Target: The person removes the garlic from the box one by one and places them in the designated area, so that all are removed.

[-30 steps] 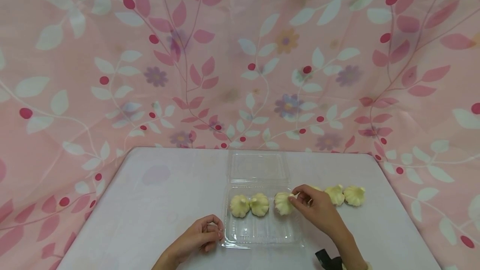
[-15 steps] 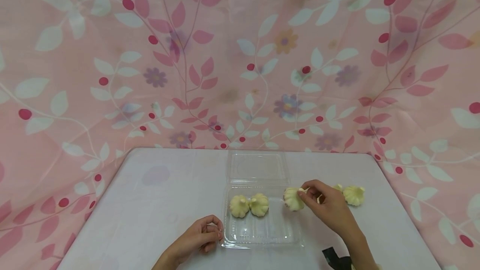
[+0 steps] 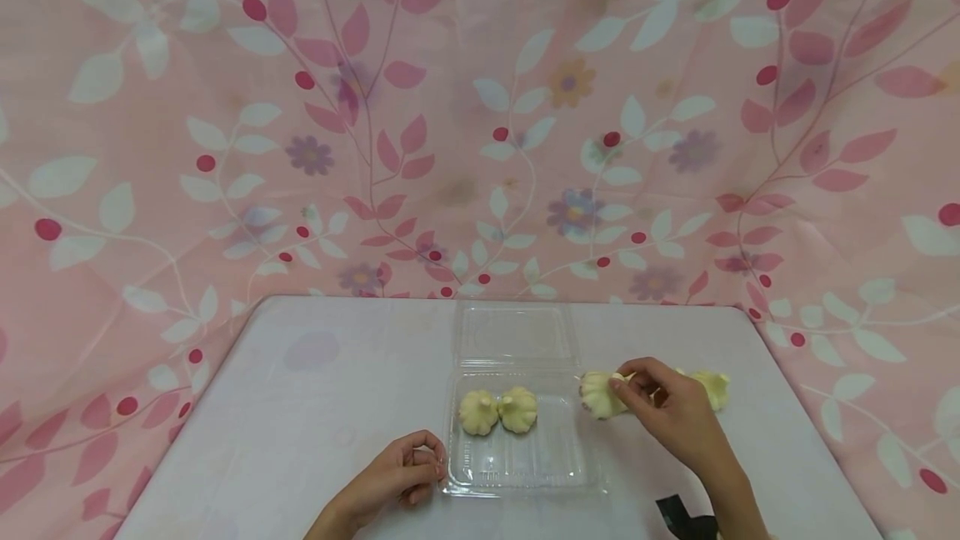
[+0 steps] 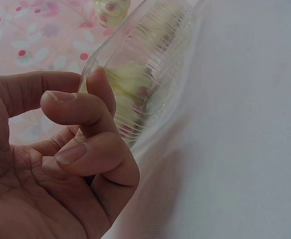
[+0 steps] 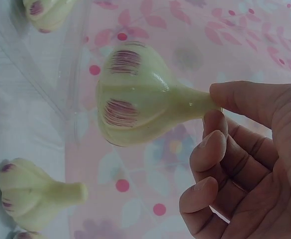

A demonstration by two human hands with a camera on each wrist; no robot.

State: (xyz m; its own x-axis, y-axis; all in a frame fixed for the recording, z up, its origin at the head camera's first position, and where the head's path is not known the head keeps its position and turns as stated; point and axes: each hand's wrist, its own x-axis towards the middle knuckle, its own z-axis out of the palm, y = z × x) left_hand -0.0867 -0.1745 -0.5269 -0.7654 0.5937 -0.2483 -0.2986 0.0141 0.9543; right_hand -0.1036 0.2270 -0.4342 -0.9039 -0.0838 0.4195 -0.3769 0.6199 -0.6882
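Between right thumb and forefinger, the right hand [image 3: 671,411] pinches the stem of a garlic bulb [image 5: 135,94]. This pale bulb with purple streaks is raised just past the right edge of the clear plastic container [image 3: 551,473]. Two more bulbs, a left one [image 3: 478,412] and a right one [image 3: 518,410], lie side by side inside the container. At its lower left corner, the left hand [image 3: 401,469] grips the rim with curled fingers. Partly hidden behind the right hand, another bulb [image 3: 715,390] sits on the table.
The container's lid [image 3: 516,336] lies folded back toward the far edge of the white table [image 3: 300,423]. A pink floral cloth [image 3: 480,107] hangs behind and at both sides. In the right wrist view, a loose bulb [image 5: 36,194] lies below the held one.
The right hand has lifted the garlic bulb from the container's right part and carried it rightward past the edge. The left hand and container have stayed in place.
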